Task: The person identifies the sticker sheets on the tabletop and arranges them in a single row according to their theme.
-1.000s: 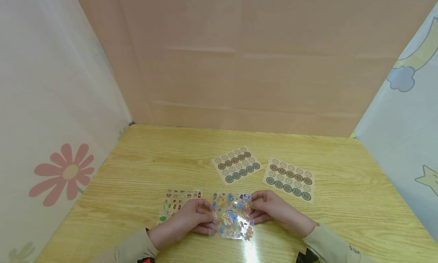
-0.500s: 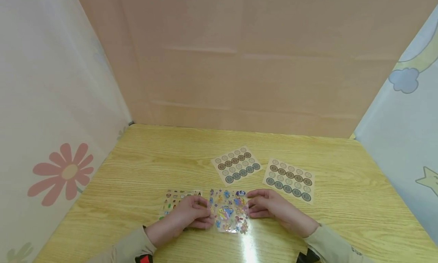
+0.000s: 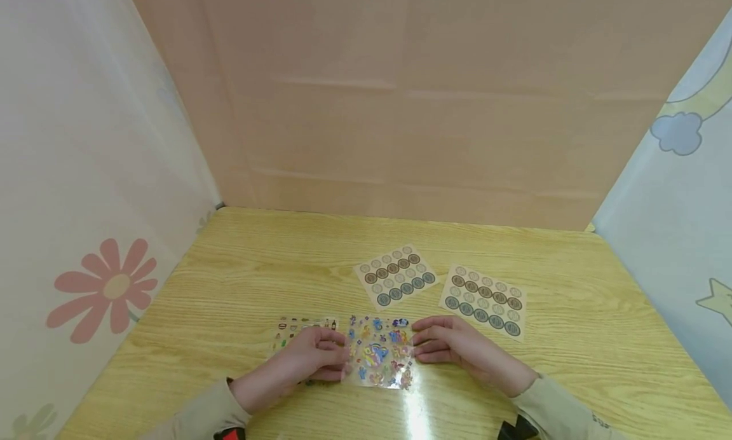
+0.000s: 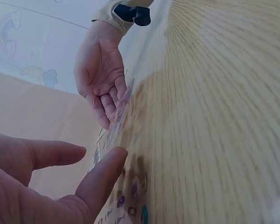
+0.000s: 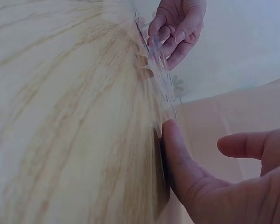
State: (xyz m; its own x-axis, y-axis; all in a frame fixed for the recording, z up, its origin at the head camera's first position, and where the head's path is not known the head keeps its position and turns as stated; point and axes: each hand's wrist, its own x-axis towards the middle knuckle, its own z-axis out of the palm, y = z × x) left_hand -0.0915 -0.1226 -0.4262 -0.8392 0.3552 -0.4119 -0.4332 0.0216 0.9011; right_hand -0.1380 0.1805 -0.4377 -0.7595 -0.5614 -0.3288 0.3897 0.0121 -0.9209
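Note:
A transparent sticker sheet [image 3: 375,353] with colourful pony-like figures lies flat in front of me, between my hands. My left hand [image 3: 311,358] is at its left edge, over a second sheet of small food-like stickers [image 3: 288,327] that it partly hides. In the left wrist view, the thumb [image 4: 105,179] and forefinger of that hand stand apart with a gap between them. My right hand [image 3: 448,343] rests at the pony sheet's right edge, fingertips right at the rim. Its thumb [image 5: 175,144] and forefinger are spread apart too in the right wrist view.
Two tan sheets printed with rows of round coin-like stickers lie farther back, one sheet [image 3: 394,276] near the middle, the other sheet [image 3: 483,301] to its right. The wooden table [image 3: 274,255] ends at a tan back panel [image 3: 400,141]. Patterned white panels stand at both sides.
The pony sticker sheet has shifted slightly left and away from me, going from held between both hands to lying flat. My fingers have loosened at its edges. The other sheets have not moved.

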